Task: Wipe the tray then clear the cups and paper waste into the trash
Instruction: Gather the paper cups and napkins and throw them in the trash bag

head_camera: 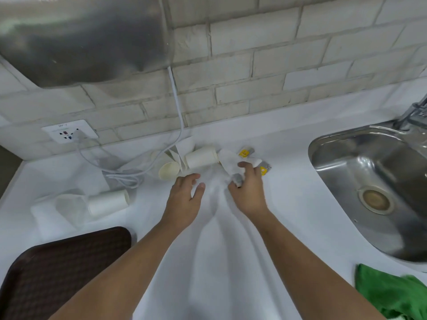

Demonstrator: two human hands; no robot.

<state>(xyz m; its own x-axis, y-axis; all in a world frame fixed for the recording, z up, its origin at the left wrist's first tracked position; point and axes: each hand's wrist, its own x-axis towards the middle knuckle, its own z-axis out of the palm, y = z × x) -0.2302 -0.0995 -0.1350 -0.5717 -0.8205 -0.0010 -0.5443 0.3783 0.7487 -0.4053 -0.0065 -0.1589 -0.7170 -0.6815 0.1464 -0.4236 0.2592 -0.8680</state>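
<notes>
Steel sink (342, 167) at right, wall socket (69, 134), white cable (177, 95).

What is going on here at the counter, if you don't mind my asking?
A person is gathering litter on the white counter. Their right hand grips crumpled white paper, while the open left hand hovers near paper cups lying on their sides by the wall. A lone cup lies farther left. The brown tray sits at the near left edge and a green cloth lies beside the sink. No trash bin is in view.
</notes>
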